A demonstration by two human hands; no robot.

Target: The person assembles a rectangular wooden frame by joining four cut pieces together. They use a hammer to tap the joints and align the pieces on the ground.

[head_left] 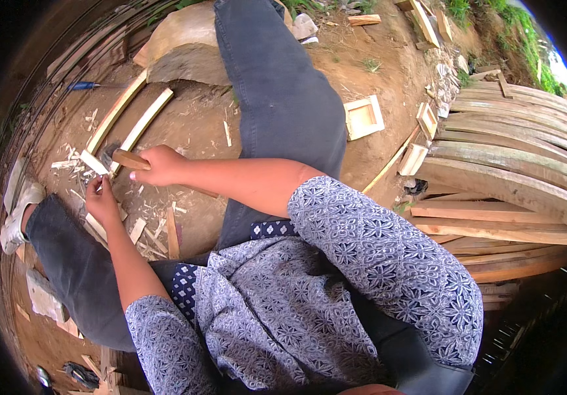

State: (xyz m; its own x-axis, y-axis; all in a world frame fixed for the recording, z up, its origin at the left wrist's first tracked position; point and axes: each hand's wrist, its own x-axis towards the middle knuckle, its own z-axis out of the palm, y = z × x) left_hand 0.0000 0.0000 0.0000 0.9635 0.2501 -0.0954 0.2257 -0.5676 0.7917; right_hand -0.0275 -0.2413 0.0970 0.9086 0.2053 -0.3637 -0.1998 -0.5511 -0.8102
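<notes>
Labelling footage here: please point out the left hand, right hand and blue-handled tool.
Left hand (pixel 102 200), head view: its middle.
Right hand (pixel 161 164), head view: its back.
Blue-handled tool (pixel 83 85), head view: the handle.

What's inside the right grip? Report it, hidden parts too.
The right grip holds a brown wooden piece, one end sticking out toward the left. The stretch within the grip is covered, so its shape there cannot be seen.
</notes>
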